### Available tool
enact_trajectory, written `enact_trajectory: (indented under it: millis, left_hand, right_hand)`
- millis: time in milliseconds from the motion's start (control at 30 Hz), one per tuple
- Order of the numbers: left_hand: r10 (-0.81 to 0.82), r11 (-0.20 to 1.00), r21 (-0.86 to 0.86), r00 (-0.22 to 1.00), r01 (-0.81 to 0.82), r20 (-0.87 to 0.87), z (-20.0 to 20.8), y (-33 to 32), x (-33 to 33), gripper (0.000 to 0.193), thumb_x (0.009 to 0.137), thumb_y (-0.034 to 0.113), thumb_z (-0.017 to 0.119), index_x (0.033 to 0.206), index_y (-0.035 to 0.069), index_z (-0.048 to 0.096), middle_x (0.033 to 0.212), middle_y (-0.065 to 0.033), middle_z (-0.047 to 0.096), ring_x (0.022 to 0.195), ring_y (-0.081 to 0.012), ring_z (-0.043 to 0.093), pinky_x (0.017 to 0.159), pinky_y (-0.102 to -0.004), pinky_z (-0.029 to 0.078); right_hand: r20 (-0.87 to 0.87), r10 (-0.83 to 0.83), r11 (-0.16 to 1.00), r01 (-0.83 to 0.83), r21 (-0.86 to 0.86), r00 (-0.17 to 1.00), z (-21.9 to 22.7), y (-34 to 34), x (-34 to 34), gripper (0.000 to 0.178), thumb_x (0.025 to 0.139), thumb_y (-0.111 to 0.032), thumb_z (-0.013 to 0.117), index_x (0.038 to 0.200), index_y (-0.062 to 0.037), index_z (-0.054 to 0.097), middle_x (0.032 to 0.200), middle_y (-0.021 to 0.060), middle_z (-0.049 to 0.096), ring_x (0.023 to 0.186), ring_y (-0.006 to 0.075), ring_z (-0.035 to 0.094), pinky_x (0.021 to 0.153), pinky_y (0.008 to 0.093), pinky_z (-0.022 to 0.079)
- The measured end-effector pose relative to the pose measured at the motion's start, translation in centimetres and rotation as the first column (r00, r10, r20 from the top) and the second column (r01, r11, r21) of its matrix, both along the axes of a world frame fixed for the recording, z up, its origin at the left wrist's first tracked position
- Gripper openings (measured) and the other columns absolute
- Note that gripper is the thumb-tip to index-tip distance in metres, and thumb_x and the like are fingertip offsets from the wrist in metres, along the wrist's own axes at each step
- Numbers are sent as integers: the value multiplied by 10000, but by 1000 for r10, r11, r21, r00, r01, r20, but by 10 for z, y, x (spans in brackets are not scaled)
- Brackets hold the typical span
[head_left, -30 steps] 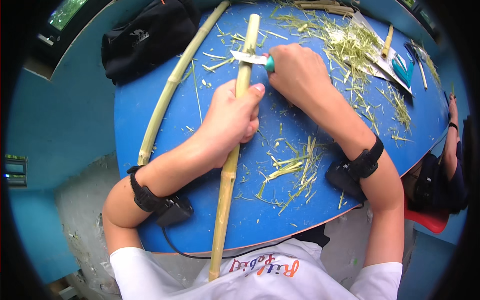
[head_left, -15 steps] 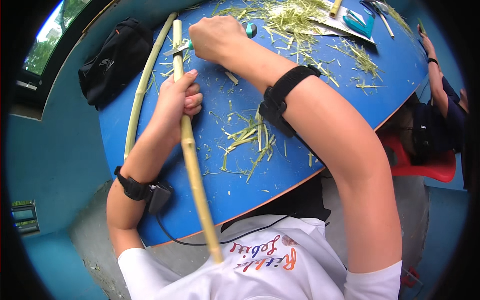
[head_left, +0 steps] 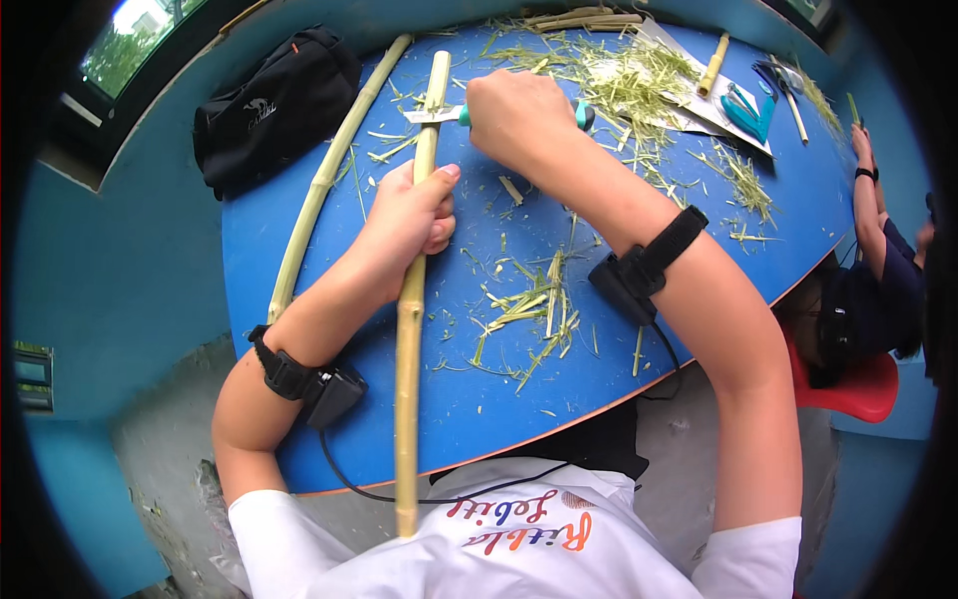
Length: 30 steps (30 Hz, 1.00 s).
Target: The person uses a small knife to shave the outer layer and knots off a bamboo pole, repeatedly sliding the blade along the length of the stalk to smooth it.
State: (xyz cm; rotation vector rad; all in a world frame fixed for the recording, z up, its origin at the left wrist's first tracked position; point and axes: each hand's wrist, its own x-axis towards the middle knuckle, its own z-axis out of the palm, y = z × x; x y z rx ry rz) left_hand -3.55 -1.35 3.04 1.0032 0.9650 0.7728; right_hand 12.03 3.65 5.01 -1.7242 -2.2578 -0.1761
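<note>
My left hand (head_left: 414,218) is wrapped round a bamboo stick (head_left: 410,349) in its upper part. The stick runs from the far side of the table down to my shirt. My right hand (head_left: 524,118) grips a knife (head_left: 435,116) with a teal and black handle. Its blade lies across the stick near the far end, above my left hand, where the surface looks pale and peeled. A second bamboo stick (head_left: 324,180) lies on the table left of my left hand. Thin green shavings (head_left: 527,311) are scattered to the right of the held stick.
On the blue table (head_left: 479,399), a large heap of shavings (head_left: 649,85) covers paper at the back. Nearby lie a short bamboo piece (head_left: 714,65) and a teal tool (head_left: 750,112). A black bag (head_left: 276,112) sits at the left edge. Another person (head_left: 883,235) sits at the right on a red stool (head_left: 848,384).
The view has shifted, so the table scene appears farther right. The held stick stands more upright in the picture. Both hands keep their grips, and the blade still crosses the stick near its far end.
</note>
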Motion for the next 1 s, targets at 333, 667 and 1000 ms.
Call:
enact_trajectory:
  millis: [333,667,1000]
  left_hand:
    - [-140,990,-40,986,137,-95,5,-4,-10,183,923,170,589,871,112,423,562,45,384,399,-52,357,346,-226,272]
    - [-125,992,-12,992,125,-27,2,-2,-7,225,951,225,575,841,155,391,570,90,334,410,12,340,341,-154,250]
    - [-179,984,25,979,178,95,5,-5,-9,296,977,305,495,776,124,375,503,31,349,381,-67,399,344,-200,301]
  right_hand:
    - [-167,-219,956,245,159,961,0,47,75,185,735,-111,583,819,7,697,831,242,674,809,388,679,727,449,546]
    - [-125,-111,987,94,-129,986,12,-5,50,223,741,-142,578,811,45,678,828,264,663,813,411,660,757,477,527]
    - [-236,9,975,-61,-216,972,-5,-18,37,313,874,-282,623,786,17,656,725,229,632,707,409,614,658,460,481]
